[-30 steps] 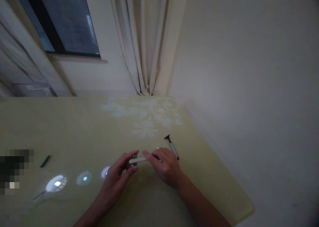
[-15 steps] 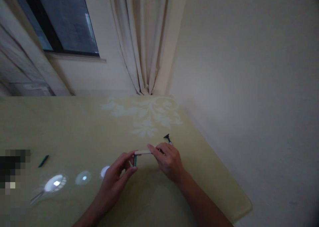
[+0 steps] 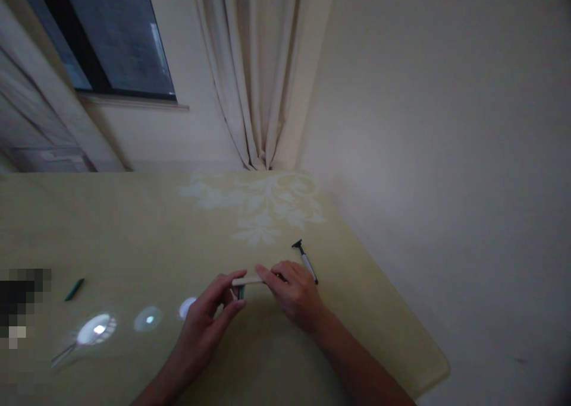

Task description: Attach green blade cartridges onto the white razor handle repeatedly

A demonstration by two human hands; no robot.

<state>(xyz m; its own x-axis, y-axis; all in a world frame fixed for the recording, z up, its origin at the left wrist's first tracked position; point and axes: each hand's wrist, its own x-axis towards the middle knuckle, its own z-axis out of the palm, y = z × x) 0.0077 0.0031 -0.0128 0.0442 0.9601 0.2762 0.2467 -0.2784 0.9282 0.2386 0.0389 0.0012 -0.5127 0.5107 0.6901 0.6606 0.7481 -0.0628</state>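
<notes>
Over the yellowish table [image 3: 134,216], I see my right hand [image 3: 294,293] closed around a pale stick [image 3: 248,281], palm down, while my left hand [image 3: 214,311] pinches a small green-edged piece [image 3: 241,292] between thumb and fingers. Since half a second ago, the right hand has dropped slightly, uncovering the razor's [image 3: 307,264] handle, and the stick's tip sits lower and farther left, overlapping the piece in view.

L hand [image 3: 210,308] pinching; R hand [image 3: 295,292] curled, nr L.
</notes>
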